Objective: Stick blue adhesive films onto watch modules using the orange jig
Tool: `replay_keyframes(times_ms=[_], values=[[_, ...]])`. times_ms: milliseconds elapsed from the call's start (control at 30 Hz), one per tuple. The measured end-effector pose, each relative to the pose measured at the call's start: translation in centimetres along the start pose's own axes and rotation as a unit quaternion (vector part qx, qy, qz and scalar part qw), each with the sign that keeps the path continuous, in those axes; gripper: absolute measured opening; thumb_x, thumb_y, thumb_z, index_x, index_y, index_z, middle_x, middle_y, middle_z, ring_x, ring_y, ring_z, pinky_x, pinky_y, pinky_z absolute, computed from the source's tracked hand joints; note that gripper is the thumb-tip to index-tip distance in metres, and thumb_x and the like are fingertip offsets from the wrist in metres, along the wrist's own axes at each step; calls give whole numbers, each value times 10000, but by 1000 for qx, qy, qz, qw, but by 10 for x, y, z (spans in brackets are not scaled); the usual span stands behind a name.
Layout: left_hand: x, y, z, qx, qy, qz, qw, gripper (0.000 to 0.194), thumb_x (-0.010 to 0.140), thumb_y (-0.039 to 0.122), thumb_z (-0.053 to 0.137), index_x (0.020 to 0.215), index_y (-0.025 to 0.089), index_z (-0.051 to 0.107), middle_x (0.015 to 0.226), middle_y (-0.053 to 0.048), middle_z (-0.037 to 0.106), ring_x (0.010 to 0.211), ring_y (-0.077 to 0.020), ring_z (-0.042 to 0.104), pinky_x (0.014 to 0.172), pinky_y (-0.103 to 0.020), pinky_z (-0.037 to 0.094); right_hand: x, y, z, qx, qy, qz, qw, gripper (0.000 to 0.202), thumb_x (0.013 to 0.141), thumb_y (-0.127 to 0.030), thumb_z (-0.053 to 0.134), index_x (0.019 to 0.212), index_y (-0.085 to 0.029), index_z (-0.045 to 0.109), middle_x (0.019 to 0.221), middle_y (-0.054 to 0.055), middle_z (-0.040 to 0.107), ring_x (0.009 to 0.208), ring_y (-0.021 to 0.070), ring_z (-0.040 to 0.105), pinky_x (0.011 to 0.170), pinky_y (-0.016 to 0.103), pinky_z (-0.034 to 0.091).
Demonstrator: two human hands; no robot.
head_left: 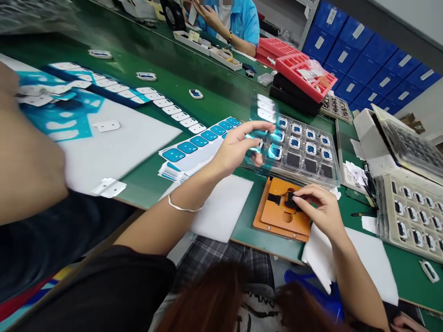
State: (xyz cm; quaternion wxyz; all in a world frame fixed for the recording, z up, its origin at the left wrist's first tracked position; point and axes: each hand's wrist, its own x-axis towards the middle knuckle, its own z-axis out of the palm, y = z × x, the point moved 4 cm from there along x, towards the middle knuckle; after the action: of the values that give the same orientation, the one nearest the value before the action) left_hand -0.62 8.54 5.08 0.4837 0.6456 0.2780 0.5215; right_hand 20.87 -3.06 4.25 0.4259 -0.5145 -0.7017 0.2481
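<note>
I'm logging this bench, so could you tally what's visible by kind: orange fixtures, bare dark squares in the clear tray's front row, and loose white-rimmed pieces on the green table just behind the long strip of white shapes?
Orange fixture: 1
Dark squares: 3
Loose white-rimmed pieces: 3
Total: 7

You've got a narrow lane here: green surface (245,223) between the white pad (221,214) and the orange jig (272,219). Ahead, the tray (313,163) bars the way, your left hand (238,147) holding film (266,110) over its left end. Your right hand (320,210), pinching a black piece (290,199), blocks the jig's right side.
</note>
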Motion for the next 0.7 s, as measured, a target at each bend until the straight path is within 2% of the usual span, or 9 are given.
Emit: replay_keyframes(times_ms=[100, 200, 333, 433, 567, 700], values=[[1, -2, -5, 68, 32, 6, 997, 308, 898, 225, 472, 1181, 188, 588, 1247, -81, 664, 479, -44, 594, 467, -202, 538, -1, -6, 4, -112, -7, -53, 992, 96, 853, -315, 684, 814, -240, 730, 752, 21, 697, 667, 163, 585, 606, 312, 489], [0, -1, -6, 107, 41, 29, 993, 296, 938, 310, 479, 1191, 183, 564, 1176, -86, 688, 465, -44, 588, 464, -193, 516, -2, -8, 6, -172, -19, -92, 981, 109, 879, -321, 665, 829, -244, 723, 783, 19, 720, 716, 181, 603, 696, 354, 479], [-1, -1, -3, 60, 10, 21, 998, 360, 950, 330, 479, 1294, 226, 451, 1174, -83, 686, 461, -52, 581, 466, -210, 520, -3, -10, 7, -208, -23, -135, 969, 122, 895, -303, 652, 828, -224, 715, 826, 34, 689, 779, 186, 595, 710, 356, 443], [0, -1, -3, 26, -10, 9, 1000, 364, 946, 342, 496, 1284, 225, 429, 1153, -74, 683, 498, -53, 600, 467, -190, 512, -4, -10, 8, -220, -17, -159, 962, 110, 889, -292, 663, 818, -217, 700, 836, 37, 661, 795, 189, 585, 724, 367, 432], [0, 0, -1, 0, -45, 16, 999, 365, 930, 362, 527, 1254, 219, 440, 1172, -77, 665, 510, -49, 609, 494, -196, 535, -4, -9, 13, -225, -20, -158, 961, 88, 888, -291, 667, 832, -224, 678, 858, 38, 649, 810, 196, 592, 732, 378, 438], [0, -6, 3, -20, -96, 10, 995, 435, 915, 395, 558, 1300, 263, 405, 1322, -95, 573, 533, -45, 619, 513, -211, 567, -5, -11, 14, -211, -17, -146, 966, 68, 880, -297, 678, 884, -229, 672, 876, 40, 637, 833, 200, 595, 724, 367, 468]])
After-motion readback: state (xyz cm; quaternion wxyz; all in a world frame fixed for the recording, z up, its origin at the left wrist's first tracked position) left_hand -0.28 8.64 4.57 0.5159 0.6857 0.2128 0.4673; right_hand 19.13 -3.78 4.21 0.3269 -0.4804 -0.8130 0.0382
